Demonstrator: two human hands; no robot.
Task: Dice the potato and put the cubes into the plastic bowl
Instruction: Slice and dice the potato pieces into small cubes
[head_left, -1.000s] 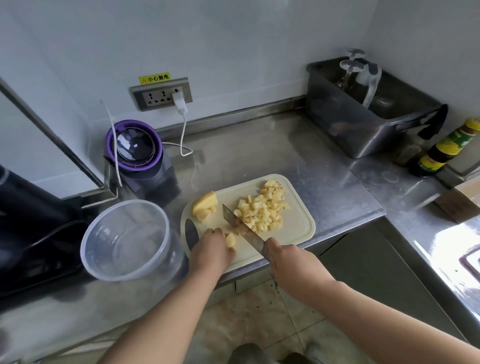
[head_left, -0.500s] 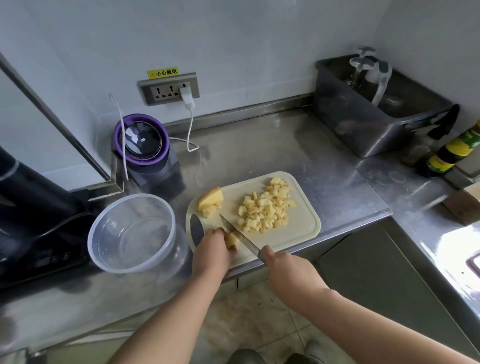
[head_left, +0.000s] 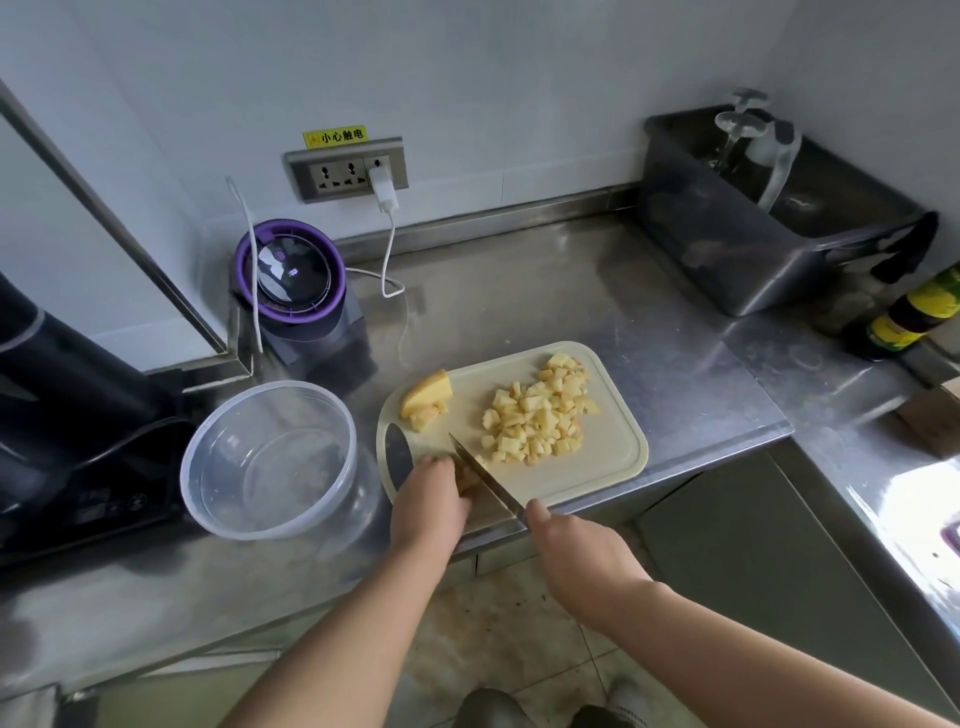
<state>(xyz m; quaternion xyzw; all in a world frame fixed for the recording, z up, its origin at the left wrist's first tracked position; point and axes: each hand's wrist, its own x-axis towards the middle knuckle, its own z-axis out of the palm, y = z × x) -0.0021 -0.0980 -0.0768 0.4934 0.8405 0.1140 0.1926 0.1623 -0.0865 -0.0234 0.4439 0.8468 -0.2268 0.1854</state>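
You are pinning a small potato piece (head_left: 467, 480) to the near left corner of the cutting board (head_left: 613, 467) with your left hand (head_left: 428, 499), fingers curled together over it. Your right hand (head_left: 576, 556) is gripping the knife (head_left: 485, 480), fingers clamped round its handle, the blade slanting just beside your left fingertips. A pile of cubes (head_left: 540, 415) is lying toward the board's far right corner, a potato wedge (head_left: 426, 392) at its far left corner. The plastic bowl (head_left: 270, 387) is standing on the counter (head_left: 519, 291) just left of the board

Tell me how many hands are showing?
2: left hand holds a yellow potato piece on the cream plastic cutting board; right hand grips the steel knife beside it.
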